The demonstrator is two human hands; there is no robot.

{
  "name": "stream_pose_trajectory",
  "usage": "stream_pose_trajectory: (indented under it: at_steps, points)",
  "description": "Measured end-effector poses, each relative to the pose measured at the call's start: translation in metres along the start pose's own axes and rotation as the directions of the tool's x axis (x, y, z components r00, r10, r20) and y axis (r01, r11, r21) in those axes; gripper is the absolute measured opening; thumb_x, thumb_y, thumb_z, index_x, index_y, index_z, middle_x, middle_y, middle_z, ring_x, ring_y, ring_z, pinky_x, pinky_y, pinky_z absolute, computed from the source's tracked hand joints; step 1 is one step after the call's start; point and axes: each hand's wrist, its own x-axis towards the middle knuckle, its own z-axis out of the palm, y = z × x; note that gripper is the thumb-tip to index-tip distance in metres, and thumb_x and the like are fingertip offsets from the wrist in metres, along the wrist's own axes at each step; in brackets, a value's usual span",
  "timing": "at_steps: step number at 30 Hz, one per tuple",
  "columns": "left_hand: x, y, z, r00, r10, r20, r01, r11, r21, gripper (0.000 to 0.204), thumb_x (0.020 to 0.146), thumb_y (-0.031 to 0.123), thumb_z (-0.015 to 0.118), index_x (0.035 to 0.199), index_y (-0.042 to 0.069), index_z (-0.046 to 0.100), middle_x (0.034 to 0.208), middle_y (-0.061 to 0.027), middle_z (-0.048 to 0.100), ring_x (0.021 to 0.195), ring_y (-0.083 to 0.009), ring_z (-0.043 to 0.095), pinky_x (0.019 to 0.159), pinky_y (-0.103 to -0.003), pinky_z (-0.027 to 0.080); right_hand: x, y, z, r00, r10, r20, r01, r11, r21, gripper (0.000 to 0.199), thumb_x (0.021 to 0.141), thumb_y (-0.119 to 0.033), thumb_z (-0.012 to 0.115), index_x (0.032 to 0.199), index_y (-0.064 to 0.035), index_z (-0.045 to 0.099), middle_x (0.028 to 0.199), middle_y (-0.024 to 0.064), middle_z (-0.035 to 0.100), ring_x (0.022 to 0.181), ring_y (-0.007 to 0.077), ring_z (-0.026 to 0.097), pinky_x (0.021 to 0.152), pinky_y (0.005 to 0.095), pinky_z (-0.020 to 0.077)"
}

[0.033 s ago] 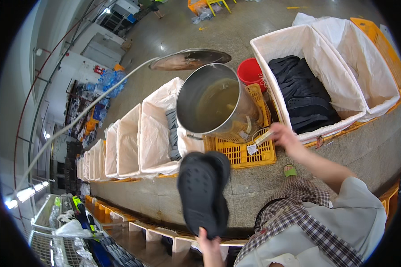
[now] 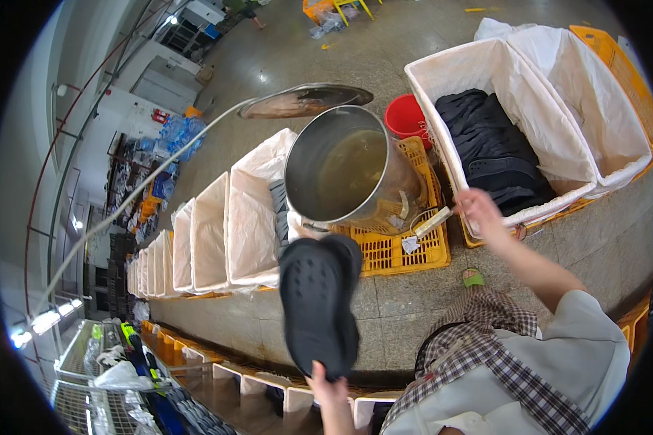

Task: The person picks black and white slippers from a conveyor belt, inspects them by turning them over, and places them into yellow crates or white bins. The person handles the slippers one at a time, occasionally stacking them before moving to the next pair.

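Note:
A pair of black clogs, laid together with the holed upper of one facing me, is held in my left hand, which grips the bottom end. Beyond them stands a large metal pot with murky liquid inside, tilted toward the left in this view. My right hand is beside the pot's pale handle grip, just off its end. Its fingers look loosely apart, though motion blurs them. Past that hand, several black clogs fill part of a cloth-lined crate.
The pot rests on a yellow plastic crate. Its round lid and a red bucket are behind it. Lined crates run off to the left. A wire basket and compartmented bins are at lower left.
My left hand and the clogs have shifted slightly left and upward. My right hand has moved right and slightly up, away from the pot's handle grip.

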Motion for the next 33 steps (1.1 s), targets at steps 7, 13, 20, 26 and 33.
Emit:
stream_pose_trajectory:
  at_steps: [7,13,20,26,33]
  points:
    - [0.167,0.053,0.226,0.839,0.387,0.383,-0.506,0.814,0.285,0.061,0.084,0.000,0.062,0.138,0.001,0.035,0.133,-0.0170,0.045,0.117,-0.0295,0.049,0.099,-0.039,0.042,0.021,0.003,-0.201,0.825,-0.471,-0.313,-0.105,0.417,-0.903,0.028,0.082,-0.018,0.066,0.105,-0.0027,0.057,0.111,0.0167,0.056,0.105,0.0347,0.052,0.094,0.0403,0.0390]
    - [0.275,0.022,0.333,0.712,0.305,0.633,-0.661,-0.016,0.750,0.058,0.077,0.013,0.072,0.128,-0.001,0.047,0.118,-0.0235,0.058,0.107,-0.0345,0.057,0.092,-0.038,0.045,0.006,0.020,-0.223,0.898,-0.384,-0.215,-0.126,0.243,-0.962,0.023,0.073,-0.014,0.069,0.092,-0.0039,0.060,0.110,0.0135,0.057,0.103,0.0341,0.052,0.089,0.0422,0.0411]
    - [0.299,-0.012,0.387,0.660,0.140,0.738,-0.608,-0.478,0.634,0.057,0.078,0.025,0.070,0.129,0.012,0.049,0.114,-0.0238,0.057,0.102,-0.0395,0.058,0.088,-0.043,0.048,0.014,0.018,-0.214,0.899,-0.391,-0.199,-0.117,0.224,-0.967,0.016,0.070,-0.012,0.069,0.080,-0.0043,0.060,0.100,0.0101,0.059,0.096,0.0304,0.055,0.081,0.0413,0.0441]
    - [0.306,-0.056,0.423,0.628,-0.112,0.770,-0.613,-0.681,0.401,0.053,0.079,0.022,0.068,0.128,0.019,0.050,0.107,-0.0224,0.057,0.094,-0.0381,0.061,0.081,-0.043,0.051,0.017,0.018,-0.214,0.876,-0.442,-0.194,-0.100,0.227,-0.969,0.012,0.068,-0.010,0.068,0.073,-0.0040,0.059,0.090,0.0089,0.061,0.088,0.0291,0.057,0.073,0.0400,0.0468]
    - [0.318,-0.083,0.431,0.599,-0.229,0.768,-0.638,-0.716,0.284,0.054,0.078,0.021,0.068,0.129,0.024,0.050,0.104,-0.0212,0.058,0.087,-0.0362,0.063,0.076,-0.043,0.053,0.016,0.023,-0.214,0.856,-0.459,-0.239,-0.149,0.222,-0.963,0.010,0.068,-0.011,0.068,0.069,-0.0046,0.059,0.085,0.0073,0.062,0.086,0.0276,0.057,0.072,0.0391,0.0478]
